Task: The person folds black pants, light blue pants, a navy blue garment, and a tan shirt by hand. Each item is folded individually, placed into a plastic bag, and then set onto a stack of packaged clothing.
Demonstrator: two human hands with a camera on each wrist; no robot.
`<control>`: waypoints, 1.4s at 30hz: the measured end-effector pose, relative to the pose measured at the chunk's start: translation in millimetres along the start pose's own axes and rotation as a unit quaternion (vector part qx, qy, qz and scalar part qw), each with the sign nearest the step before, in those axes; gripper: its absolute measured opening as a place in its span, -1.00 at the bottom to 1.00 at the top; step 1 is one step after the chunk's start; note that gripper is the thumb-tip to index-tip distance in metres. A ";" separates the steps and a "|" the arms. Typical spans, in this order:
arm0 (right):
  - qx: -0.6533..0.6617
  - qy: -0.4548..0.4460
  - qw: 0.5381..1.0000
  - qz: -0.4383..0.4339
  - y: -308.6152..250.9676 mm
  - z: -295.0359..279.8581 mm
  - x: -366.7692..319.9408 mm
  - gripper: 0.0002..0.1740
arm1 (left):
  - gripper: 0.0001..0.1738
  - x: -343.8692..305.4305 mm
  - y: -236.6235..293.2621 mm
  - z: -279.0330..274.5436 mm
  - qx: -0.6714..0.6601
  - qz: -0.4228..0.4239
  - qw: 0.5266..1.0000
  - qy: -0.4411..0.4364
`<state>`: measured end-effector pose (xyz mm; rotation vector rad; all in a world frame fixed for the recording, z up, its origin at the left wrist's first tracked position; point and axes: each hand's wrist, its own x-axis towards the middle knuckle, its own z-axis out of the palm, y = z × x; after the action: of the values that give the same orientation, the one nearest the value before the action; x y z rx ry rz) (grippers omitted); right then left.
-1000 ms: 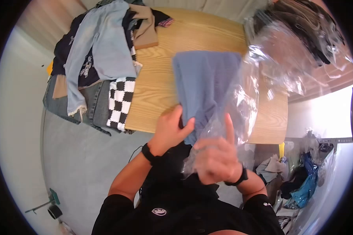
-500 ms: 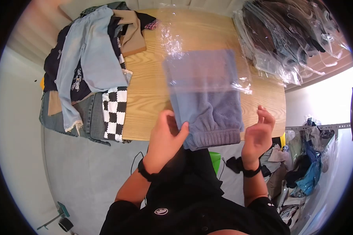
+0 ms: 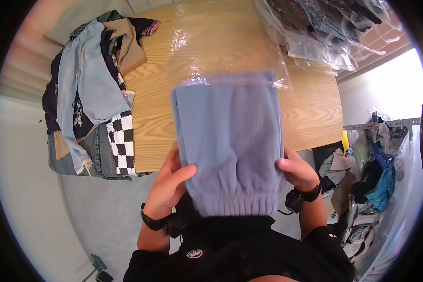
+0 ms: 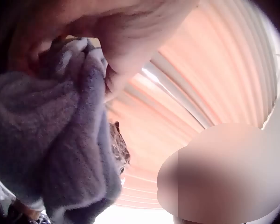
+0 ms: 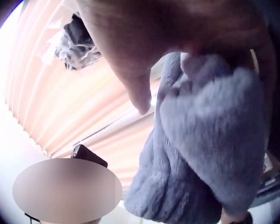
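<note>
Folded blue-grey fleece trousers (image 3: pixel 230 141), elastic waistband toward the body, are held up at the table's front edge. My left hand (image 3: pixel 170 181) grips their left side, thumb on top. On the right side my right hand (image 3: pixel 300 171) grips them the same way, fingers hidden beneath. Past the far end of the trousers a clear plastic bag (image 3: pixel 221 51) lies flat on the table, its near edge at the fabric. Both the left wrist view and the right wrist view show the fleece (image 4: pixel 79 140) (image 5: pixel 214 126) hanging from a hand.
A pile of clothes (image 3: pixel 91 89), with light blue jeans and a checkered piece, lies on the table's left side. Bagged garments (image 3: pixel 315 28) are heaped at the back right. More bagged clothes (image 3: pixel 380 183) hang or lie at the right, below the table (image 3: pixel 310 110).
The right hand has moved from beside the trousers to grip their right edge. The trousers have come toward the body, and the bag no longer lies over most of them.
</note>
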<state>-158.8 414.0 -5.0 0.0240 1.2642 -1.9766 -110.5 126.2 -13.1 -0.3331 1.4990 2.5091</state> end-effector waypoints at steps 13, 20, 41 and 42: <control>-0.190 0.024 0.981 -0.004 44.0 42.5 -19.0 -0.37 | -0.24 -55.3 -39.1 33.7 0.317 0.155 0.935 -0.023; -0.293 -0.001 0.941 -0.172 39.4 48.2 -38.9 -0.04 | -0.54 -51.8 -54.7 46.9 0.292 0.072 0.941 -0.156; -0.321 0.000 0.929 -0.182 18.0 22.7 -20.7 -0.31 | -0.62 164.0 63.7 -10.2 0.738 0.318 0.570 -0.169; -0.360 -0.008 0.918 -0.165 14.6 23.1 -19.9 -0.29 | -0.62 167.4 58.5 -13.7 0.739 0.321 0.568 -0.169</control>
<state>-127.4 404.8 3.4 -0.6000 2.0159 -1.6408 -285.6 96.0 -19.4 1.0242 3.0250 0.5134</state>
